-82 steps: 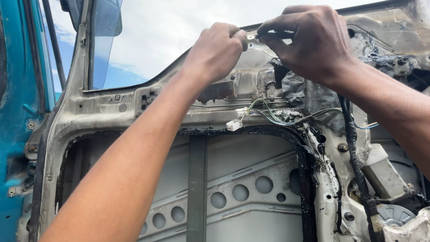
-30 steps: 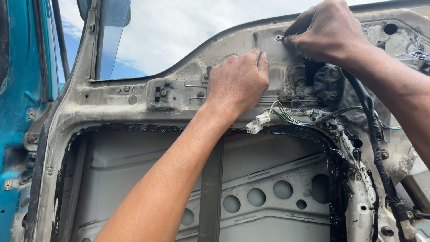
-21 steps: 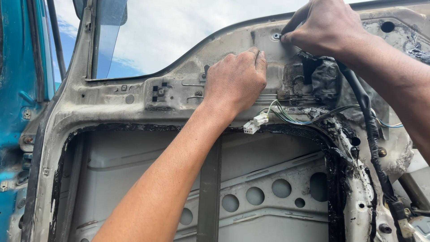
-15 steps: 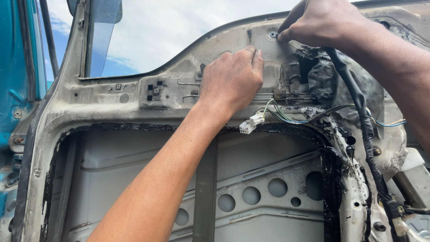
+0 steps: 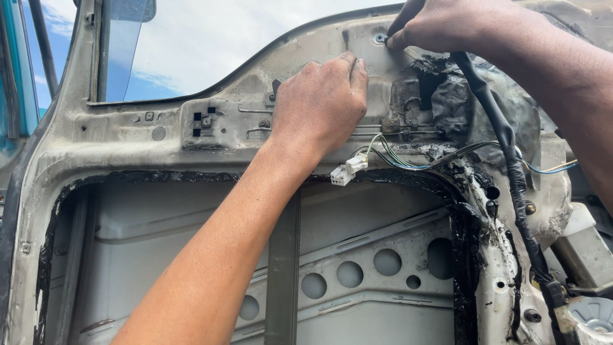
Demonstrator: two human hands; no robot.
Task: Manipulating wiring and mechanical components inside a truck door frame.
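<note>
My left hand [image 5: 319, 105] presses flat on the panel [image 5: 159, 137], fingers together. My right hand [image 5: 456, 25] pinches a tool at the screw [image 5: 380, 39]; I judge it could slip and snag the wires [image 5: 396, 160].

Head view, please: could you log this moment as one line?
left hand: flat on door panel | right hand: pinching tool at screw | white connector: hanging loose | black cable: beside it

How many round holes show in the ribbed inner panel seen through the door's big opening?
5 on the inner panel: a rising row at, and a smaller one. The forearm may hide more.
</note>
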